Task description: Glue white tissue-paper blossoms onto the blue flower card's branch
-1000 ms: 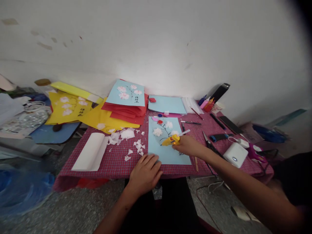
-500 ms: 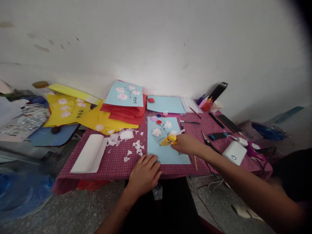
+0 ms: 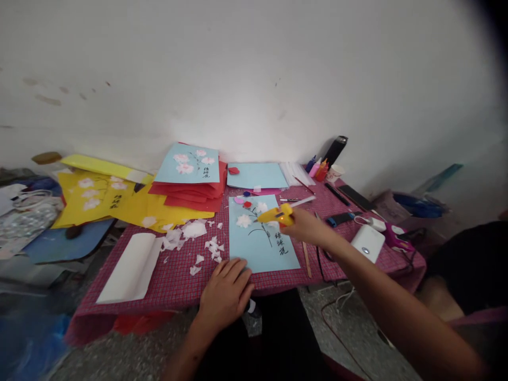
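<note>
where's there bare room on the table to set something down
Bare tablecloth lies between the folded white paper, paper scraps and left hand; a smaller patch left of the black stick. Crowded: right end around the white box, back left around red paper.

Illumination is dim and diffuse, brightest on the central wall. Dark vignetting covers the upper right corner. Wide-angle distortion stretches the margins; blur softens the lower-left floor.

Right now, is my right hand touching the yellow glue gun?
Touching. The head view shows the right hand closed around the rear of the yellow glue gun, with no gap between them.
</note>
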Available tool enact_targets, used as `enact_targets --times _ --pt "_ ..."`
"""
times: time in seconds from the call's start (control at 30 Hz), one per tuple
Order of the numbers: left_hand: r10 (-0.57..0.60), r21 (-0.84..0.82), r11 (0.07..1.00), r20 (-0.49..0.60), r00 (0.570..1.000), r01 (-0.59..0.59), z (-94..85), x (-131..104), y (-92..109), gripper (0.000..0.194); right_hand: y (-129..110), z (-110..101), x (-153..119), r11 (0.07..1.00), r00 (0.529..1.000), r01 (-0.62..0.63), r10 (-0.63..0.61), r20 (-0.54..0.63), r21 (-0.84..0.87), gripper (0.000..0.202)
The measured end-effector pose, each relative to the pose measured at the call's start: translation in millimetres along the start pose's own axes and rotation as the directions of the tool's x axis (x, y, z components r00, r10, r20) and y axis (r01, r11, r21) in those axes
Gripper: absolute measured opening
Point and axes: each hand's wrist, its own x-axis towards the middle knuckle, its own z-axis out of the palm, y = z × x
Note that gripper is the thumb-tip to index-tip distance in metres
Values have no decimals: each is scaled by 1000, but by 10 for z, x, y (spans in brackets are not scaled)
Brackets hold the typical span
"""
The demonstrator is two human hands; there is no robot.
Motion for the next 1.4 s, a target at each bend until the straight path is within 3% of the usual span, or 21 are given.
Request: enact_targets --times 0.1,0.17,0.33,0.5,0.7,0.9,0.97,1.03,1.13,1.27,1.4 --pt "9 14 1000 -15 1000 -9 8 13 8 26 521 44 3 860 975 -159 215 -61 485 11" --pt "13 24 1000 -25 1000 -12 24 16 8 26 771 124 18 777 955 -172 282 -91 605 8" --pt "9 39 999 -33 999 -7 53 15 10 27 1042 260 183 802 948 -203 306 -94 562 18" --pt "13 46 999 -24 1000 -12 29 22 23 27 1157 240 423 905 956 -240 283 -76 350 35" --pt "10 43 999 -33 999 -9 41 22 20 26 1142 95 553 971 970 -237 239 -45 36 40" --pt "0 12 1000 -59 998 1 55 13 13 26 996 -7 536 940 965 -259 262 -18 -222 42" --pt "5 1 1000 -74 997 -5 69 7 6 26 929 -7 465 916 957 -291 285 -63 -277 44" --pt "9 -12 1000 -85 996 -10 88 4 1 27 835 30 345 889 941 -330 284 -181 -317 51" --pt "0 -24 1000 -97 995 -3 109 8 1 27 644 195 91 898 897 -314 173 -408 -310 47" --pt "-22 -27 999 -43 999 20 98 20 3 25 453 593 -281 989 921 -78 25 -389 -123 30" --pt "-22 -1 1000 28 999 22 50 31 11 28 529 934 -523 999 876 50 -46 -479 -4 27"
